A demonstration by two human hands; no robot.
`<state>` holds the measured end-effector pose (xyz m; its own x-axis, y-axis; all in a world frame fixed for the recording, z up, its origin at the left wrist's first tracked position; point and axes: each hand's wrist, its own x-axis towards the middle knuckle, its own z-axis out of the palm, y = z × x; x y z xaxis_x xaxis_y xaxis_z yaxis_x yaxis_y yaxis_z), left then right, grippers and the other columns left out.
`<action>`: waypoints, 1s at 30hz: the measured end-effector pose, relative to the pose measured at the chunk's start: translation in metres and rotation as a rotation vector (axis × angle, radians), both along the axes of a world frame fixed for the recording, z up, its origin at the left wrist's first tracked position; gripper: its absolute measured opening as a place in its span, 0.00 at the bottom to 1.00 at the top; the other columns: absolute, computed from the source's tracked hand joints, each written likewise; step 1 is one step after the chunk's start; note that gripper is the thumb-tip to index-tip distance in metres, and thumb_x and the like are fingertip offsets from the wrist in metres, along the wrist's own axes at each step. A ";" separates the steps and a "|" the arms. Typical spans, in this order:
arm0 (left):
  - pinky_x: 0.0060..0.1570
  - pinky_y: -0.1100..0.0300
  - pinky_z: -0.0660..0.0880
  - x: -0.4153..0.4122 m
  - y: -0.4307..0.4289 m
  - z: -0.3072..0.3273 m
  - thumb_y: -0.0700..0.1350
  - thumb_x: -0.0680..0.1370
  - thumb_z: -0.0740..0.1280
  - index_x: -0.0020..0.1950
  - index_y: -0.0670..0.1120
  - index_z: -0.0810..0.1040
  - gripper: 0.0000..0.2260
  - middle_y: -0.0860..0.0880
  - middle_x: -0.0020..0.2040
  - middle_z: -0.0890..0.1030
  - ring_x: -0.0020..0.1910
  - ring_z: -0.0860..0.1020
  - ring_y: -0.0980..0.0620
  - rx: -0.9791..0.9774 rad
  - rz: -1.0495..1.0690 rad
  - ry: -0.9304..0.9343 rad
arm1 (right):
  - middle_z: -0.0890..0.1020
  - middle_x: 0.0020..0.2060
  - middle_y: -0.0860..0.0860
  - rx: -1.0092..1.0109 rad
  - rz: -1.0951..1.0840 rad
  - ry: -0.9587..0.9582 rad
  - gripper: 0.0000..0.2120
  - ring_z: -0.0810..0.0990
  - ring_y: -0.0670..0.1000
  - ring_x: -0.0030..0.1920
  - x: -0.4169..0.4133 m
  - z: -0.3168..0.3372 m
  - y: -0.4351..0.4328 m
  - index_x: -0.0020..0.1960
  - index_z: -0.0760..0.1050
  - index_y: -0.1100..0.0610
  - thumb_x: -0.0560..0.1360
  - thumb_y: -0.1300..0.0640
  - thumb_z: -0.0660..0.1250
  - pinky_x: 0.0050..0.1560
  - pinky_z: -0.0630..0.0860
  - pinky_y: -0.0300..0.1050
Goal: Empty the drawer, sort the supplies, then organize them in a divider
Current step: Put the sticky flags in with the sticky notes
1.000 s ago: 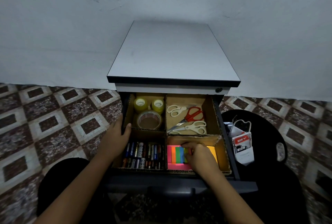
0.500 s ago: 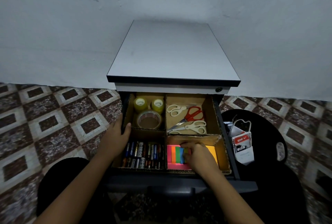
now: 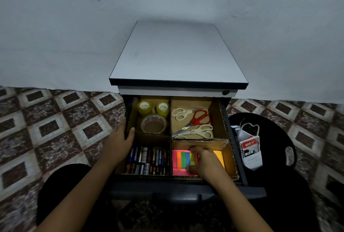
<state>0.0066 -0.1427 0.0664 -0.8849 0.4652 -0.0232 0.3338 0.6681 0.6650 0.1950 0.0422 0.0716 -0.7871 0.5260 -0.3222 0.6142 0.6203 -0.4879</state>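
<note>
The open drawer (image 3: 235, 149) of a small cabinet holds a four-part cardboard divider (image 3: 170, 136). Tape rolls (image 3: 153, 124) fill the back left part, three scissors (image 3: 195, 121) the back right. Batteries (image 3: 149, 161) lie in the front left part. Coloured sticky notes (image 3: 183, 160) lie on a pink pad in the front right part, with an orange pad (image 3: 219, 157) beside them. My right hand (image 3: 202, 161) pinches the edge of the sticky notes between fingers and thumb. My left hand (image 3: 119, 142) grips the left wall of the drawer and divider.
A round black tray (image 3: 275, 138) on the floor to the right holds white and red packaging (image 3: 250, 148). The cabinet's white top (image 3: 176, 53) stands against a pale wall. Patterned floor tiles lie on both sides. My dark-clothed legs are under the drawer front.
My right hand's fingers have shifted slightly over the sticky notes. The left hand has stayed on the drawer wall.
</note>
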 end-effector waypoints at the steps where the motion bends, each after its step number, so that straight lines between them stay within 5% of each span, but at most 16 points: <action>1: 0.67 0.48 0.65 0.000 0.000 0.000 0.54 0.81 0.55 0.77 0.48 0.53 0.26 0.43 0.75 0.62 0.72 0.63 0.44 -0.001 0.002 -0.001 | 0.69 0.63 0.54 -0.003 0.007 -0.006 0.30 0.73 0.53 0.62 0.000 0.001 0.000 0.68 0.68 0.48 0.68 0.53 0.74 0.61 0.69 0.39; 15: 0.68 0.49 0.63 0.000 0.000 0.001 0.55 0.81 0.54 0.77 0.48 0.52 0.27 0.44 0.75 0.61 0.73 0.61 0.44 -0.004 0.001 -0.005 | 0.66 0.66 0.54 0.027 0.176 -0.124 0.35 0.71 0.55 0.64 -0.005 0.007 0.006 0.70 0.65 0.46 0.67 0.49 0.76 0.65 0.68 0.42; 30: 0.68 0.48 0.64 0.000 0.000 0.001 0.55 0.81 0.54 0.77 0.49 0.52 0.26 0.43 0.75 0.62 0.73 0.62 0.44 -0.005 0.005 -0.008 | 0.70 0.62 0.54 0.079 0.154 -0.076 0.31 0.75 0.55 0.58 -0.005 0.008 0.004 0.68 0.67 0.44 0.68 0.49 0.74 0.56 0.71 0.40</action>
